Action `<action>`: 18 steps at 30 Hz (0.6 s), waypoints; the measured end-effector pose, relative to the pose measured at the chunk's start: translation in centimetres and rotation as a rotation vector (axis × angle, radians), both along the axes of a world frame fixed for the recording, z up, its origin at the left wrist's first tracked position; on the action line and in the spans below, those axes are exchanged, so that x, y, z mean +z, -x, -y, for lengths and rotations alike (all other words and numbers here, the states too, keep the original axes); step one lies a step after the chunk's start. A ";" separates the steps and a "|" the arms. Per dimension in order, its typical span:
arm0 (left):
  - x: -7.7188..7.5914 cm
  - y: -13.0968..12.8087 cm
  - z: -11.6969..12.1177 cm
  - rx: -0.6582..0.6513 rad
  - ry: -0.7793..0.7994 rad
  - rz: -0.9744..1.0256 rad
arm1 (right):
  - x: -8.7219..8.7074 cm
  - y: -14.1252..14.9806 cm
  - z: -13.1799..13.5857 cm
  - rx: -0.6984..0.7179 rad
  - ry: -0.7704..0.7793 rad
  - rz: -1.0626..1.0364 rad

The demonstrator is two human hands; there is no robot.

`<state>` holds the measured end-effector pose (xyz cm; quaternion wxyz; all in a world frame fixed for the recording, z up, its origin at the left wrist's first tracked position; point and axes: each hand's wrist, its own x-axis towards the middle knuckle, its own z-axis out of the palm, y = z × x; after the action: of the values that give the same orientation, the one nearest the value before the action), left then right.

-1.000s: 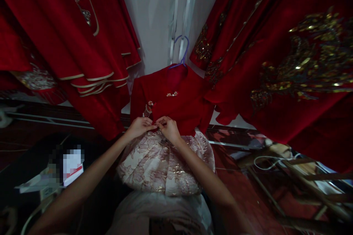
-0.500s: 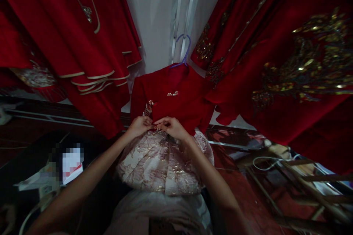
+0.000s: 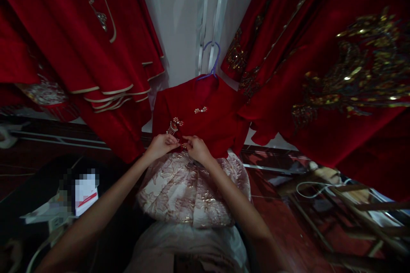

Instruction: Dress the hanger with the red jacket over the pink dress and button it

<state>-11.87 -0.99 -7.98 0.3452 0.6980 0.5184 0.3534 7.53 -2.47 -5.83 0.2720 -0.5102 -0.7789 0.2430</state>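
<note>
A small red top (image 3: 211, 115) with long sleeves hangs from a purple hanger (image 3: 217, 57) in front of me. Pearl-like beaded trims (image 3: 200, 110) mark its collar area, and a beaded ornament with a tassel (image 3: 173, 126) sits on its left side. At the lower hem, my left hand (image 3: 162, 146) pinches the edge of the cloth. Facing it, my right hand (image 3: 197, 150) is closed on the hem beside another small beaded trim (image 3: 183, 146), its index finger slightly raised. Below the hands spreads a pale brocade skirt (image 3: 195, 192) with pinkish-gold flowers. The fingertips partly hide the trim.
Red garments (image 3: 105, 59) with pale piping hang on the left, and sequinned red garments (image 3: 352, 76) on the right. A wooden frame (image 3: 307, 217) and a white cable (image 3: 304, 192) are at lower right. A dark seat or table (image 3: 32, 187) holds a white box (image 3: 86, 202).
The right hand dipped toward the skirt, then came back up to the hem with its index finger lifted. A small gap between the hands now shows the beaded trim. The left hand stays at the hem.
</note>
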 end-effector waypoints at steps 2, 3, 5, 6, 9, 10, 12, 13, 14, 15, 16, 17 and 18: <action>0.5 -0.2 0.2 -0.038 0.015 0.038 | 0.2 0.1 0.2 -0.009 -0.002 0.031; 0.5 -0.3 0.3 -0.063 0.023 0.048 | 0.3 0.2 0.2 -0.004 -0.005 0.038; 0.4 -0.6 0.4 -0.087 0.034 0.055 | 0.3 0.2 0.1 0.015 -0.009 0.031; 0.3 -0.7 0.4 -0.083 0.034 0.054 | 0.3 0.1 0.1 0.024 -0.008 0.019; -0.5 -0.8 0.2 -0.074 0.025 0.045 | -0.1 -0.1 -0.3 0.036 0.010 -0.034; -0.8 -0.9 0.2 -0.077 0.019 0.038 | -0.3 -0.2 -0.4 0.040 0.016 -0.057; -1.0 -0.9 0.1 -0.090 0.009 0.018 | -0.6 -0.4 -0.6 0.055 0.031 -0.104; -1.0 -0.9 0.1 -0.097 0.006 0.008 | -0.7 -0.4 -0.7 0.062 0.040 -0.125; -1.0 -1.0 0.2 -0.102 0.005 -0.001 | -0.8 -0.4 -0.8 0.066 0.051 -0.141; -0.9 -1.0 0.2 -0.106 0.008 -0.009 | -0.9 -0.4 -0.8 0.064 0.060 -0.154; -0.8 -1.1 0.3 -0.110 0.014 -0.012 | -1.0 -0.3 -0.8 0.058 0.065 -0.163; -0.7 -1.1 0.3 -0.116 0.020 -0.008 | -1.1 -0.2 -0.8 0.047 0.063 -0.169; -0.5 -1.2 0.4 -0.121 0.024 0.003 | -1.2 -0.1 -0.8 0.033 0.053 -0.170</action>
<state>-10.72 -1.37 -8.51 0.3752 0.7233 0.4789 0.3267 7.67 -1.70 -7.03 0.3197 -0.4819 -0.7545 0.3103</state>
